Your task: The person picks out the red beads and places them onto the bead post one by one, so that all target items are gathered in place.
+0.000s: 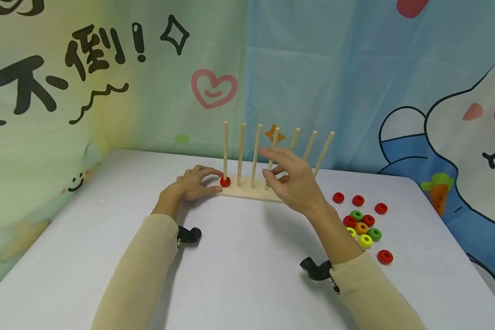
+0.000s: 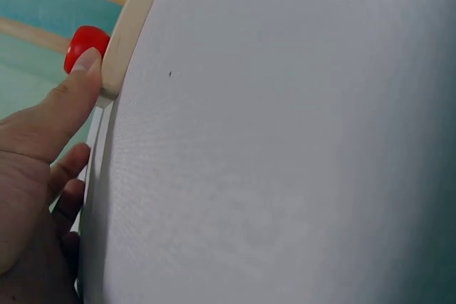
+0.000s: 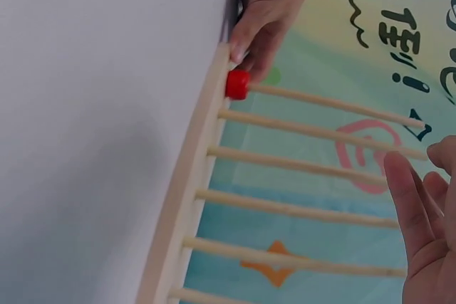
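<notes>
A pale wooden peg stand (image 1: pixel 247 193) with several upright rods stands near the back of the table. One red bead (image 1: pixel 225 182) sits at the bottom of its leftmost rod. My left hand (image 1: pixel 195 184) holds the left end of the base, thumb along the front edge and index finger behind; in the left wrist view the thumb tip (image 2: pixel 87 60) lies against the base's end, close to the bead. My right hand (image 1: pixel 294 179) is raised in front of the middle rods, thumb and fingers apart, and nothing shows between them. It hides the lower part of some rods.
On the right of the white table (image 1: pixel 239 275) lie several loose beads: red (image 1: pixel 385 257), green (image 1: pixel 374 234), orange (image 1: pixel 361 228) and yellow (image 1: pixel 365 241). Part of the group is behind my right forearm. A printed cloth backdrop (image 1: pixel 313 68) hangs behind the table.
</notes>
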`<state>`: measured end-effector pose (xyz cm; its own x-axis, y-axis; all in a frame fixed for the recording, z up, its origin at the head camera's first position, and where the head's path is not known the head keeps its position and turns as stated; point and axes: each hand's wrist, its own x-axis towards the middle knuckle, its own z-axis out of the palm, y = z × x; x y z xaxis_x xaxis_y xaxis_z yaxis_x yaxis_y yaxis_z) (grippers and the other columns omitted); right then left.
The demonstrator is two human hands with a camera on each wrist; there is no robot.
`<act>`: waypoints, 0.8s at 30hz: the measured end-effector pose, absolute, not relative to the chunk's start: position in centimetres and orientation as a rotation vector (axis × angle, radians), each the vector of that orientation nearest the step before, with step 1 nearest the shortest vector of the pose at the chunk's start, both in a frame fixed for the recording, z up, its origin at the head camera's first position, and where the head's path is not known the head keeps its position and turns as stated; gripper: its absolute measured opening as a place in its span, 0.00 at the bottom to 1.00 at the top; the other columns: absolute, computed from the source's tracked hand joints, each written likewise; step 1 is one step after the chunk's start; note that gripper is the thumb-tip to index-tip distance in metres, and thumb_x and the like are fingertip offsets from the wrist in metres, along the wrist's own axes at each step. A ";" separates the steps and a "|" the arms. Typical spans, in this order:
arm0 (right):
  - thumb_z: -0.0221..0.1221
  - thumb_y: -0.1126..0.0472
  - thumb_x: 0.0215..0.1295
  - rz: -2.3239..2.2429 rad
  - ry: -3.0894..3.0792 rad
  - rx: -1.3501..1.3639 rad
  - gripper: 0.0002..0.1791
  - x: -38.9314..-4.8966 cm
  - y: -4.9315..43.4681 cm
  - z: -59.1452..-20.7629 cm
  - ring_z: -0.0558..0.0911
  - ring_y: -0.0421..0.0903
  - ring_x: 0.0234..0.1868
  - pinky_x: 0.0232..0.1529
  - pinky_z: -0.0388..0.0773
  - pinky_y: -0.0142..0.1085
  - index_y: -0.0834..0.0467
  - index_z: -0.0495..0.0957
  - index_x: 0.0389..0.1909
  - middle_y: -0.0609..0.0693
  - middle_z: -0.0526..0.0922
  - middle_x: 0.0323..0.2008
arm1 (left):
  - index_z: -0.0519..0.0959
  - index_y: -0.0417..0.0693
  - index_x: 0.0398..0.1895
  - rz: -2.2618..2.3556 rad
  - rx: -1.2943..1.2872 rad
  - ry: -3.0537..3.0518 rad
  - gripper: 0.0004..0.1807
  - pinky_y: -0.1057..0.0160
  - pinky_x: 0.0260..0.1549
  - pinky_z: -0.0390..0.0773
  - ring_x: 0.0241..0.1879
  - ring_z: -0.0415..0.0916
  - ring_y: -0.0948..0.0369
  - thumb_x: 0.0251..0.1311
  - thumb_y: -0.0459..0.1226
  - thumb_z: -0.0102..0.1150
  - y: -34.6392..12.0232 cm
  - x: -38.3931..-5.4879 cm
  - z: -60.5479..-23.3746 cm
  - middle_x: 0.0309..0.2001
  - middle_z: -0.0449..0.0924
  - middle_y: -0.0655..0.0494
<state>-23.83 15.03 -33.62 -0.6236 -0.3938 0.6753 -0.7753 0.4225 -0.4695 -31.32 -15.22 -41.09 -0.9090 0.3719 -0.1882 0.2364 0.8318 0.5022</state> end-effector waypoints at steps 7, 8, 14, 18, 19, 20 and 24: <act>0.65 0.71 0.65 1.033 -2.242 0.978 0.23 -23.2 16.9 -34.9 0.89 0.45 0.34 0.32 0.85 0.34 0.59 0.80 0.61 0.53 0.82 0.57 | 0.67 0.72 0.74 0.691 0.485 2.745 0.34 0.30 0.64 0.56 0.74 0.53 0.39 0.66 0.62 0.59 -15.4 -31.5 -41.3 0.78 0.54 0.48; 0.65 0.71 0.64 1.024 -2.239 0.972 0.22 -23.1 17.3 -35.0 0.89 0.45 0.34 0.31 0.85 0.35 0.59 0.80 0.60 0.53 0.82 0.57 | 0.67 0.72 0.74 0.696 0.490 2.744 0.34 0.30 0.64 0.56 0.74 0.53 0.39 0.66 0.62 0.59 -15.4 -31.5 -41.3 0.78 0.54 0.48; 0.65 0.72 0.63 0.994 -2.260 0.932 0.22 -22.7 19.1 -35.7 0.89 0.45 0.33 0.30 0.86 0.37 0.60 0.81 0.59 0.54 0.83 0.56 | 0.67 0.72 0.74 0.703 0.483 2.742 0.33 0.31 0.65 0.56 0.74 0.53 0.39 0.66 0.61 0.59 -15.1 -31.4 -41.4 0.79 0.54 0.48; 0.65 0.71 0.65 0.955 -2.324 0.888 0.22 -22.1 20.1 -35.7 0.88 0.44 0.34 0.32 0.86 0.37 0.57 0.80 0.60 0.52 0.83 0.55 | 0.67 0.72 0.74 0.701 0.472 2.742 0.33 0.31 0.65 0.56 0.74 0.53 0.39 0.67 0.62 0.59 -15.0 -31.3 -41.4 0.79 0.53 0.48; 0.65 0.70 0.65 0.941 -2.336 0.879 0.22 -22.0 20.3 -35.7 0.88 0.44 0.34 0.32 0.86 0.36 0.57 0.80 0.60 0.52 0.83 0.54 | 0.67 0.72 0.74 0.702 0.471 2.742 0.33 0.31 0.65 0.56 0.74 0.53 0.39 0.67 0.62 0.59 -15.0 -31.3 -41.4 0.79 0.53 0.48; 0.65 0.70 0.65 0.929 -2.349 0.869 0.22 -21.8 20.6 -35.7 0.88 0.44 0.35 0.32 0.86 0.36 0.56 0.80 0.60 0.51 0.83 0.54 | 0.67 0.72 0.74 0.704 0.471 2.742 0.33 0.31 0.65 0.56 0.74 0.52 0.39 0.67 0.62 0.59 -15.0 -31.3 -41.3 0.79 0.53 0.48; 0.65 0.71 0.65 0.905 -2.374 0.865 0.21 -21.4 21.4 -35.7 0.88 0.45 0.35 0.33 0.86 0.38 0.57 0.81 0.59 0.51 0.84 0.52 | 0.67 0.71 0.74 0.696 0.481 2.751 0.33 0.30 0.65 0.55 0.74 0.52 0.38 0.67 0.62 0.58 -15.2 -31.2 -41.2 0.79 0.53 0.47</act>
